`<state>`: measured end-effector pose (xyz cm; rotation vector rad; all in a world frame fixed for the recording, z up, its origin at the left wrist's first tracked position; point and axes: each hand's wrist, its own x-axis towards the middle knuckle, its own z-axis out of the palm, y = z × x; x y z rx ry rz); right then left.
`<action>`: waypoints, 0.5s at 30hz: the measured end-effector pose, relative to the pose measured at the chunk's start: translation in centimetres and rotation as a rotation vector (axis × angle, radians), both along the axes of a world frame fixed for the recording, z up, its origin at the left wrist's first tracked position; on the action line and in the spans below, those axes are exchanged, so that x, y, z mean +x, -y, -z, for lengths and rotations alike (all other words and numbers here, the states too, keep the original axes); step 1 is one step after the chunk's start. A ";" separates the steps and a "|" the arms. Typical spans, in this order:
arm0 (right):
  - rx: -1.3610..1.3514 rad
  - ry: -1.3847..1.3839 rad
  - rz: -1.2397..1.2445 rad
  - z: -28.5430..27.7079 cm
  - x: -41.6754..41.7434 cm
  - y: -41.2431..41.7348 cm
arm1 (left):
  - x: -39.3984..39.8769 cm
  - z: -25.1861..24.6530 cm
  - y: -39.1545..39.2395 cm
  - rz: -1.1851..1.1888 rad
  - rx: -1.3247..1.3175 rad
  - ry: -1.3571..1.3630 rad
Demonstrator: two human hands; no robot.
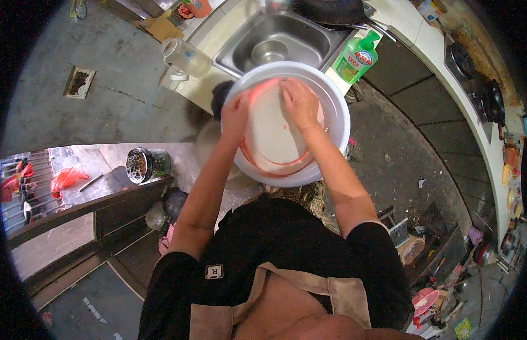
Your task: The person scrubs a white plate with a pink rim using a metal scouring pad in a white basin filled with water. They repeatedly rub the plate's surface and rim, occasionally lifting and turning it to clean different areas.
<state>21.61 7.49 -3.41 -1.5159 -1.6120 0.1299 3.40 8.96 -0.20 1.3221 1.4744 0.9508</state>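
A white plastic basin (339,140) stands before me at the sink's near edge. In it is a round, pale item with a red rim (272,131), its face textured like mesh, perhaps a sieve. My left hand (236,114) grips the rim on the left side. On the upper right, my right hand (301,102) curls over the rim, thumb against the pale face. Both hands hide parts of the red edge. A small reddish spot shows on the pale face. Some clear liquid seems to glint inside the basin's right wall.
Beyond the basin is a stainless steel sink (327,42), with a black wok (331,10) at its back right. A green detergent bottle (357,57) stands to the right. Left lies a clear plastic jug (189,59). A paint-spattered bucket (148,165) sits farther left, and a gas stove (469,80) lines the right counter.
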 end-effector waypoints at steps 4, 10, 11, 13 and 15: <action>0.020 -0.103 -0.198 0.8 -3.0 1.9 | -0.2 1.1 -0.1 -0.015 0.014 -0.008; 0.014 -0.182 -0.060 1.0 -1.2 0.2 | 0.2 -0.1 0.3 -0.005 -0.005 0.062; -0.008 -0.247 -0.021 0.8 -1.2 0.1 | 0.3 -0.1 0.3 -0.011 -0.013 0.073; -0.009 -0.219 -0.184 0.2 -2.6 1.7 | 0.1 0.5 0.2 -0.005 0.033 0.043; -0.019 -0.213 -0.244 0.0 -2.9 2.1 | 0.0 0.5 0.2 0.000 0.049 0.020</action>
